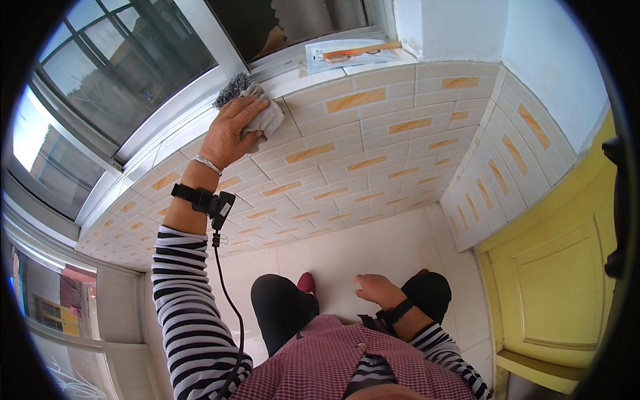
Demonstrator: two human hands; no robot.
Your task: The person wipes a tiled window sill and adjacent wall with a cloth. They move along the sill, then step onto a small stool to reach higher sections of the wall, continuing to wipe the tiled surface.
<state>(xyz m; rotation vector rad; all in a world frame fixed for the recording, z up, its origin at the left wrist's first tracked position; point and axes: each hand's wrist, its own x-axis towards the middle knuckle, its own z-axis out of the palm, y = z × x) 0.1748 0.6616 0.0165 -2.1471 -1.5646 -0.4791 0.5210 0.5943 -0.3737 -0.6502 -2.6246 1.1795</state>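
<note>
My left hand (232,127) is stretched out to the window sill (165,137), its fingers closed over a crumpled pale cloth (267,112). A grey, fuzzy scrubbing pad (233,89) pokes out beyond the fingertips, against the sill by the window frame; whether the fingers also grip it is hidden. The cloth's lower edge hangs over the top of the tiled wall (320,130). Near my right knee, my right hand (377,290) hovers with nothing visible in it, fingers loosely curled.
A clear plastic packet (320,57) lies on the sill with an orange-handled stick tool (360,51) on it. Sliding window panes (140,65) run along the left. To the right stands a yellow panelled door (555,285). A cable (237,305) hangs from my left wrist strap.
</note>
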